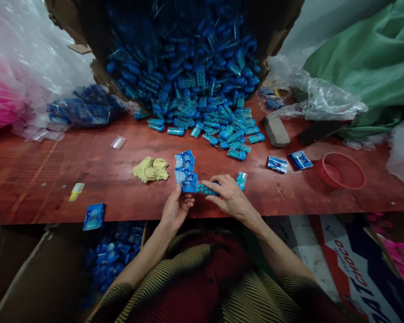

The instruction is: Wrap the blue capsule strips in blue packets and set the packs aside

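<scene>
My left hand (175, 208) pinches a blue printed card (187, 183) by its lower left edge, thumb on top. Another blue printed piece (184, 160) lies just beyond it; whether the two are joined I cannot tell. My right hand (232, 196) has its fingers closed over a clear tube of small blue balls (204, 188), whose left end meets the card's right edge. The tube's right end is hidden under my fingers. Just right of that hand lies another such tube (241, 180). A crumpled yellow cloth-like piece (151, 169) rests to the left.
A large open carton (96, 74) spills many blue-capped tubes (205, 112) onto the red table (47, 179). On the right are a grey block (276, 131), blue packs (300, 160) and a red basket (341, 171). A blue pack (94, 216) overhangs the front edge, above a box of blue packs (112, 251).
</scene>
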Demonstrator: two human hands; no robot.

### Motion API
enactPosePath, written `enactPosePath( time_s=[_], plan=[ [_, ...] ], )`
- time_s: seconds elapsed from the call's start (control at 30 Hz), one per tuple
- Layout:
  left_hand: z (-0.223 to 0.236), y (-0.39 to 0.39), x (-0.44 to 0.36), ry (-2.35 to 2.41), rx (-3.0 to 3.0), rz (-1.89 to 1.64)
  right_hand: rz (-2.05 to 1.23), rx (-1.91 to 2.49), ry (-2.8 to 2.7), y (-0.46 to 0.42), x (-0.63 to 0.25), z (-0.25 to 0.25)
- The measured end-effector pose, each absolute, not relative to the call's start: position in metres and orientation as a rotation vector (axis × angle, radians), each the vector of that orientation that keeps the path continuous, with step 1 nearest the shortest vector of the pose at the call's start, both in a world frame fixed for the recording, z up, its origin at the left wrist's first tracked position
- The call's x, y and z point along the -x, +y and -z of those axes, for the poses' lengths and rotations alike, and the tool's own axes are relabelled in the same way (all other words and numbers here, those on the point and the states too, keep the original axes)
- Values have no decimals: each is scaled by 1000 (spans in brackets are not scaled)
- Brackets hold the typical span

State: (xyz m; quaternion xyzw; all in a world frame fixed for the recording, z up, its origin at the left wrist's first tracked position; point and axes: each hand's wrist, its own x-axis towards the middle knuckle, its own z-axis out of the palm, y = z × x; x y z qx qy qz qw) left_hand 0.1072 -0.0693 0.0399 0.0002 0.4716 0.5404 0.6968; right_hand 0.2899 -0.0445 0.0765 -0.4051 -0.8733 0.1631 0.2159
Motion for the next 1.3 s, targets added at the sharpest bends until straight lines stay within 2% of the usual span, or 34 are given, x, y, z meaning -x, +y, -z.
enactPosePath(
  time_s=[0.67,0.9,1.1,1.17,1.3],
  plan=[
    [-38,-68,-104,1036,-274,-1336,-613,1127,-2404,-45,-289,-80],
    [-44,-68,-113,1089,-284,-1357,-550,1098,-2399,-46,-281,-71],
    [-50,-65,-118,1032,-158,-1261,-388,1248,-2404,-59,-256,-58],
    [-50,-63,-115,1037,-129,-1258,-516,1222,-2295,-64,-250,-55],
    [-51,-60,-107,996,-56,-1188,-1084,1057,-1831,-63,-250,-47]
  ],
)
